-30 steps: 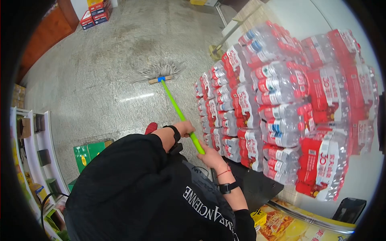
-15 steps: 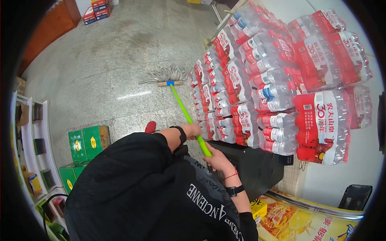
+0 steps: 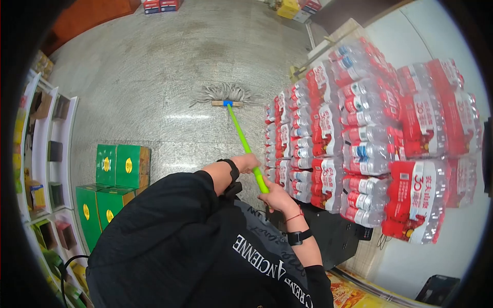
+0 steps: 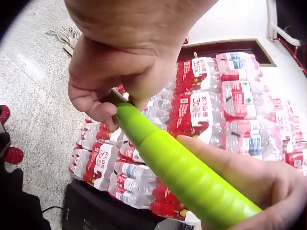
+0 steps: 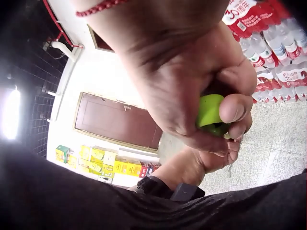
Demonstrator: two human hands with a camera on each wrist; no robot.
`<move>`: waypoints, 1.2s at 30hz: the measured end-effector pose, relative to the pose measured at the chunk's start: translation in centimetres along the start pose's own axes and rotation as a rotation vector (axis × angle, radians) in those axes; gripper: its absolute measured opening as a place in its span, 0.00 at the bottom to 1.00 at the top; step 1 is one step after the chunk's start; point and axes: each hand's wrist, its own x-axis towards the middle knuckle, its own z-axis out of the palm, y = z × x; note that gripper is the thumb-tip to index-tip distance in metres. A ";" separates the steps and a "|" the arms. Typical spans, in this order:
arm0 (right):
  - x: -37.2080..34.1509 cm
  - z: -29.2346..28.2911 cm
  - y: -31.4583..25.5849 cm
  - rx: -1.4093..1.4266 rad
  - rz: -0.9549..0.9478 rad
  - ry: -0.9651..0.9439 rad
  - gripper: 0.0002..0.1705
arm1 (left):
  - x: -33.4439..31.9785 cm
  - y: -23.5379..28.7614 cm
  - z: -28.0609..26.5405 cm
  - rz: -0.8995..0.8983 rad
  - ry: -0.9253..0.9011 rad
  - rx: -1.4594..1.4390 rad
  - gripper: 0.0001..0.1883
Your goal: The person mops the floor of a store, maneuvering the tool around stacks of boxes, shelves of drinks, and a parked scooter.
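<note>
A mop with a green handle [image 3: 241, 134] and grey strands [image 3: 229, 93] lies against the grey floor in the head view. The left hand [image 3: 246, 163] grips the handle partway down, and the right hand [image 3: 279, 197] holds its upper end, closer to the body. In the left wrist view the left hand [image 4: 122, 67] has its fingers curled round the green pole, with the right hand [image 4: 249, 179] on the thick ribbed grip [image 4: 192, 179]. The right wrist view shows the right hand [image 5: 192, 91] wrapped round the grip's end [image 5: 210, 110].
Stacked packs of bottled water [image 3: 328, 128] rise close on the right, beside a black box [image 3: 334, 238]. Green cartons [image 3: 132, 167] and a white shelf [image 3: 64, 149] stand on the left. Red boxes [image 3: 162, 6] and yellow boxes [image 3: 288, 8] are at the far end.
The head view has shifted, with cartons and bottle packs now lower in it. The mop head appears slightly further right, and both hands have kept their grip on the handle.
</note>
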 end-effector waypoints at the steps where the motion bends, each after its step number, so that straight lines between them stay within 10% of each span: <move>1: 0.6 0.3 -1.1 -0.022 -0.011 -0.004 0.42 | -0.4 -0.5 -1.1 -0.014 0.019 0.004 0.23; 22: 11.1 6.3 -15.3 -0.449 -0.169 -0.235 0.42 | -7.4 -11.1 -17.6 -0.172 0.259 -0.493 0.17; 36: 4.4 5.4 -3.5 -0.550 -0.273 -0.172 0.39 | -9.3 -8.7 -4.8 -0.208 0.261 -0.469 0.15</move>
